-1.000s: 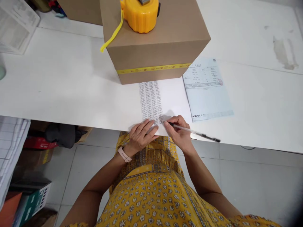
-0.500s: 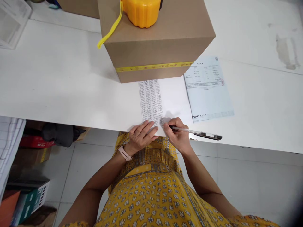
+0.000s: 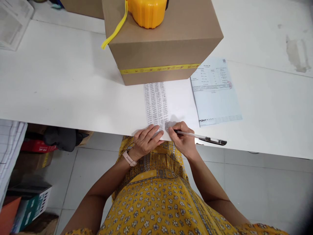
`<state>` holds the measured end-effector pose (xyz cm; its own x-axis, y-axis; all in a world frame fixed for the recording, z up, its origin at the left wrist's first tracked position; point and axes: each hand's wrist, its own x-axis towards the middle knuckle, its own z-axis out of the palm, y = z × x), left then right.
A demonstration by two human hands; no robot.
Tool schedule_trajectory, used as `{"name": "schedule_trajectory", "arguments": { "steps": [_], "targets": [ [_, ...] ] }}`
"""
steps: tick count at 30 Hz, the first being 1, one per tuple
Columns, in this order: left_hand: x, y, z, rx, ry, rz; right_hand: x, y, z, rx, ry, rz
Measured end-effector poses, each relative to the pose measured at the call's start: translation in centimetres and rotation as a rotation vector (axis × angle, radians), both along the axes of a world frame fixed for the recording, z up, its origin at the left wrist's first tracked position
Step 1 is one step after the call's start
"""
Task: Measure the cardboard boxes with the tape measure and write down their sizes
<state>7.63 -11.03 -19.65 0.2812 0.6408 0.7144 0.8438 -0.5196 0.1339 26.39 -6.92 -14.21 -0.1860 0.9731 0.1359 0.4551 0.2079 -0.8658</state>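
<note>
Over the surface (image 3: 85, 94), in the head view, the right hand (image 3: 182, 140) has its fingers clamped on a pen (image 3: 195, 134), whose long axis slants rightward from a written-on sheet (image 3: 180, 102); the left hand (image 3: 146, 140) (fingers slightly apart) rests just left of the tip.

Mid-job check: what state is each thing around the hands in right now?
Left hand: laid on the written sheet.
Right hand: gripping the pen.
Pen: slanted, tip at the written sheet.
Written sheet: several columns filled, far end hidden by the carton.
Carton: upright, yellow tape across near side.
Orange tape measure: on the carton.
Printed page: lying flat, partly hidden by the carton.
Wristband: worn.
</note>
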Motion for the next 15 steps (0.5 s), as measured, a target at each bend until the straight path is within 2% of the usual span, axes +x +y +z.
{"name": "schedule_trajectory", "arguments": {
  "steps": [15],
  "targets": [
    [-0.09,0.01,0.28,0.003,0.049,0.023,-0.03,0.13,0.1,-0.001,0.024,-0.01]
  ]
}}
